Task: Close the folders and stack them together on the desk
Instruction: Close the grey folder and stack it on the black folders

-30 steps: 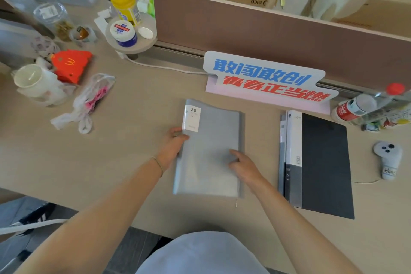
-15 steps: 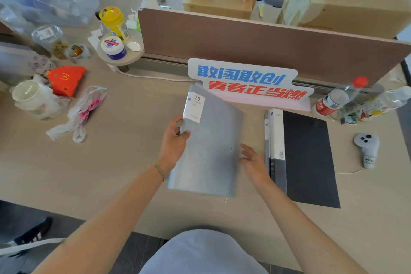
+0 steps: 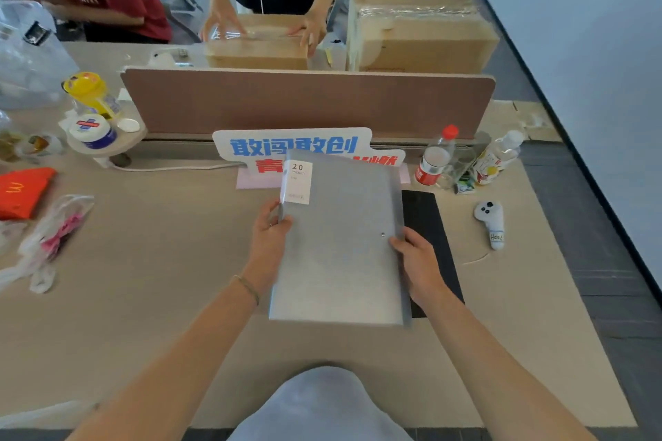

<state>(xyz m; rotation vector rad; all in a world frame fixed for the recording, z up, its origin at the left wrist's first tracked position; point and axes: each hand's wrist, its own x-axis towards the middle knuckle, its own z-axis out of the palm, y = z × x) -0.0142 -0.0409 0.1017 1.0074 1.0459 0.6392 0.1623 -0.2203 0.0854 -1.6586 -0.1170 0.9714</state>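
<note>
A closed grey folder (image 3: 340,247) with a white "20" label at its top left is held off the desk (image 3: 150,290), tilted up at the far end. My left hand (image 3: 269,236) grips its left edge and my right hand (image 3: 417,258) grips its right edge. The grey folder hangs over the left part of a closed dark folder (image 3: 428,225) that lies flat on the desk; only the dark folder's right strip shows.
A blue-and-red lettered sign (image 3: 293,147) stands behind the folders against a brown divider (image 3: 308,100). Two bottles (image 3: 435,157) and a white controller (image 3: 490,222) sit to the right. Left are a plastic bag (image 3: 53,233), orange box (image 3: 21,190), jars. Two people handle boxes beyond the divider.
The grey folder lay flat on the desk a second ago; both hands have lifted it and carried it right, over the dark folder. The camera view has tilted up.
</note>
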